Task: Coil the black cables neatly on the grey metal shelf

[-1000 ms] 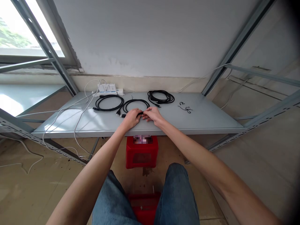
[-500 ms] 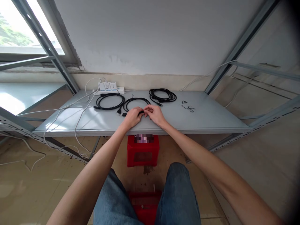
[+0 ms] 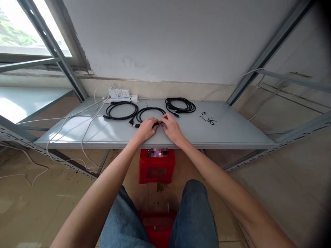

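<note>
A coiled black cable [image 3: 150,109] lies in the middle of the grey shelf [image 3: 230,131], its plug ends pointing left. My left hand [image 3: 147,129] is closed on the near side of this coil and rests close to the shelf's front edge. Beside it, my right hand [image 3: 171,128] pinches the same stretch of cable with thumb and fingertips. A short dark strand shows between the fingertips, too small to make out. To the left lies another coiled black cable [image 3: 121,110], and a thicker black coil [image 3: 181,105] sits behind my right hand.
Several thin black ties [image 3: 209,119] lie on the right of the shelf. A white power strip [image 3: 133,98] with adapters stands at the back left, and white cords [image 3: 86,132] hang over the front edge. Below is a red stool [image 3: 157,168].
My right hand has shifted slightly and its fingers have lifted a little at the cable. My left hand keeps its hold. The view has tilted slightly.
</note>
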Demonstrator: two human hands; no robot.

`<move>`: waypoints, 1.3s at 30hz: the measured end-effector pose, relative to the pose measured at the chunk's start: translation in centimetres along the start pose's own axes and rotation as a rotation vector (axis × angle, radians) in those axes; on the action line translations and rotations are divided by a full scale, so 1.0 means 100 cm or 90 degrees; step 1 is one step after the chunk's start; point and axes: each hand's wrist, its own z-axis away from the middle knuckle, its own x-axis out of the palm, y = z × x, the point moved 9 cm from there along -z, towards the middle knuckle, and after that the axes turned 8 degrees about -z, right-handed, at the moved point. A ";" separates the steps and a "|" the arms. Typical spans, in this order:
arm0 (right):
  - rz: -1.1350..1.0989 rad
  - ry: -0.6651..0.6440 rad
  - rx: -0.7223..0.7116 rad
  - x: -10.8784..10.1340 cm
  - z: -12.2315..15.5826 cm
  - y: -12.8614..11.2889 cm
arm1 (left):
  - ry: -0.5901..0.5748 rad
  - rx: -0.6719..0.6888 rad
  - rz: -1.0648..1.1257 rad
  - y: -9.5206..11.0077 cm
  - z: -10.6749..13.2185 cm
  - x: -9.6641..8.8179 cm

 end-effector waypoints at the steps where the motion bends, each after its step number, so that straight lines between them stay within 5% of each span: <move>1: 0.033 0.005 -0.008 0.000 0.000 -0.001 | 0.002 0.001 0.003 0.000 0.000 0.000; 21: 0.240 -0.026 -0.022 0.005 0.003 -0.011 | -0.005 -0.002 0.005 0.002 0.001 -0.001; 39: 0.251 -0.065 -0.023 0.009 0.005 -0.017 | -0.008 -0.002 -0.002 0.004 0.001 -0.002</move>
